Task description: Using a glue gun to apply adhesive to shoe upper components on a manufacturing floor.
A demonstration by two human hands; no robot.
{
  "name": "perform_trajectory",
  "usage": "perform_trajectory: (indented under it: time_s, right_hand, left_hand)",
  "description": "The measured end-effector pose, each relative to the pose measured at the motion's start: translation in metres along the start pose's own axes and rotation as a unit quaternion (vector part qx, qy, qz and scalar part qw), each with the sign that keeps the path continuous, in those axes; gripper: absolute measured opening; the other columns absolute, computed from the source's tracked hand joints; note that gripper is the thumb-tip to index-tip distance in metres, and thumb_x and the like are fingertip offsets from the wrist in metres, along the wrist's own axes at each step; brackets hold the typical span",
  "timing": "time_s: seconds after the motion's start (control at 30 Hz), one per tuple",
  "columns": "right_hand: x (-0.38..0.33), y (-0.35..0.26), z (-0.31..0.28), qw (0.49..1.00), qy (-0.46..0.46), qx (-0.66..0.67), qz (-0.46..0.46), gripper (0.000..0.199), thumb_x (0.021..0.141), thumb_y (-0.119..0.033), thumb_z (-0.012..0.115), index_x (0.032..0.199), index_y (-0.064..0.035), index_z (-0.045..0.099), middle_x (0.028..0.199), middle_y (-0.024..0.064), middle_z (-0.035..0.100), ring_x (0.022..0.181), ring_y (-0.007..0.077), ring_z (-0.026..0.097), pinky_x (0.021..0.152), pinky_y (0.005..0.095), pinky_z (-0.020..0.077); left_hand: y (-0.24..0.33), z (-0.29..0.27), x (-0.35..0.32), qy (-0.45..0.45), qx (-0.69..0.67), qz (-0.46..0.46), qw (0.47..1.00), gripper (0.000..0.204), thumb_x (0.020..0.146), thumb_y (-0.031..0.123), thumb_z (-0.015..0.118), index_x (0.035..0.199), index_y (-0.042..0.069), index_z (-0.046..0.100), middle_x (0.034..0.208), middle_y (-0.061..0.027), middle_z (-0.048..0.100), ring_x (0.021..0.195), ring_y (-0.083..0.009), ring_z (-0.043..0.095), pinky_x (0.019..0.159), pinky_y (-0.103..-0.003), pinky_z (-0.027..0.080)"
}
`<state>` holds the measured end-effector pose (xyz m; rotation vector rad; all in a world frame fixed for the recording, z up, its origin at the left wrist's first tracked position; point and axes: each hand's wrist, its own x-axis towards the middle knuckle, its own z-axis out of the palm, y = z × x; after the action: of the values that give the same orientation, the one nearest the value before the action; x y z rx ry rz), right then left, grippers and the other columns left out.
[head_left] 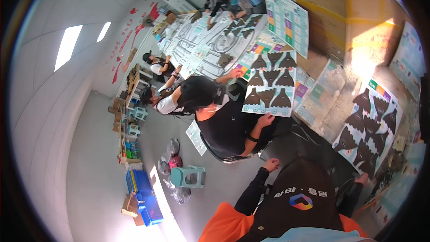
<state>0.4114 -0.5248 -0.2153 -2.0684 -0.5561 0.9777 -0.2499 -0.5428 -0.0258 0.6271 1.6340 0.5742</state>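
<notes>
Pause between handlings: the left hand [271, 165] hangs empty with fingers loosely curled, the right hand [362, 179], its fingers too small to judge, lies just beside the sheet of dark flared cut-outs [369, 127] on the table [331, 107]; any pick-up likely calls for a forward reach.

We see a bright but soft, strongly fisheye-bent view with dark rim corners, ceiling panels [68, 45] glowing, and sunlight glaring on cardboard [367, 45] beyond our hands.
</notes>
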Motion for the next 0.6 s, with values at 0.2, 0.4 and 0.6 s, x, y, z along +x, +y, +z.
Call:
perform_trajectory:
  time_s: [0.2, 0.4, 0.6]
  right_hand:
    - [-0.039, -0.009, -0.025, 0.912, 0.279, -0.283, -0.103, 0.025, 0.083, -0.021, 0.065, 0.102, -0.0044, 0.062, 0.094, 0.0162, 0.065, 0.087, 0.0381, 0.064, 0.079, 0.0493, 0.0513]
    - [-0.106, -0.167, 0.011, 0.945, 0.309, -0.039, 0.105, 0.025, 0.082, -0.013, 0.066, 0.101, 0.0021, 0.061, 0.09, 0.0163, 0.066, 0.089, 0.035, 0.066, 0.079, 0.0434, 0.0515]
    - [-0.124, -0.117, -0.027, 0.876, 0.115, 0.46, 0.092, 0.011, 0.092, -0.014, 0.063, 0.097, -0.0038, 0.061, 0.09, 0.0069, 0.064, 0.083, 0.014, 0.063, 0.073, 0.0269, 0.0509]
  left_hand:
    - [0.0, -0.028, 0.025, -0.073, 0.015, 0.001, 0.997, 0.027, 0.099, 0.03, 0.059, 0.108, 0.006, 0.066, 0.093, -0.0084, 0.071, 0.082, -0.0184, 0.07, 0.067, -0.031, 0.055]
    - [0.013, -0.035, 0.03, -0.051, 0.057, -0.045, 0.996, 0.036, 0.098, 0.024, 0.061, 0.126, 0.004, 0.056, 0.106, -0.0134, 0.069, 0.082, -0.0212, 0.07, 0.065, -0.029, 0.054]
    - [0.033, -0.009, 0.038, -0.076, 0.037, -0.056, 0.995, 0.032, 0.098, 0.025, 0.062, 0.121, 0.004, 0.056, 0.1, -0.013, 0.069, 0.077, -0.0202, 0.068, 0.064, -0.029, 0.054]
